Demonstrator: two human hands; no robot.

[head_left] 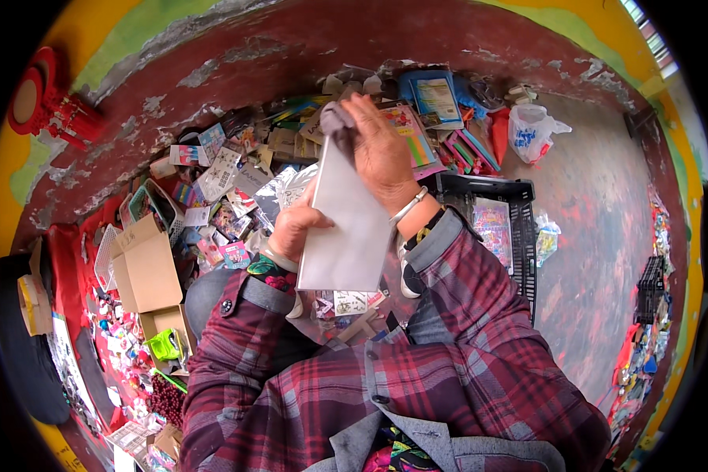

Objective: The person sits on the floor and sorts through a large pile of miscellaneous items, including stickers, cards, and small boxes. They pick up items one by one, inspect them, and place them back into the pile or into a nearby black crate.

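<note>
A white, flat, book-like thing (346, 244) is held up in front of my chest, its long side tilted. My left hand (293, 228) grips its left edge, with the thumb lying across the white face and the other fingers hidden behind. At the upper end my right hand (381, 153) presses a crumpled grey-brown cloth (337, 122) against the top edge. Its fingers point up and are closed over the cloth.
Piled paper goods (220, 177) spread along the wall ahead. A black plastic crate (523, 228) stands to my right, a white plastic bag (533, 132) beyond it. On my left are an open cardboard box (145, 267) and a pale basket (165, 208).
</note>
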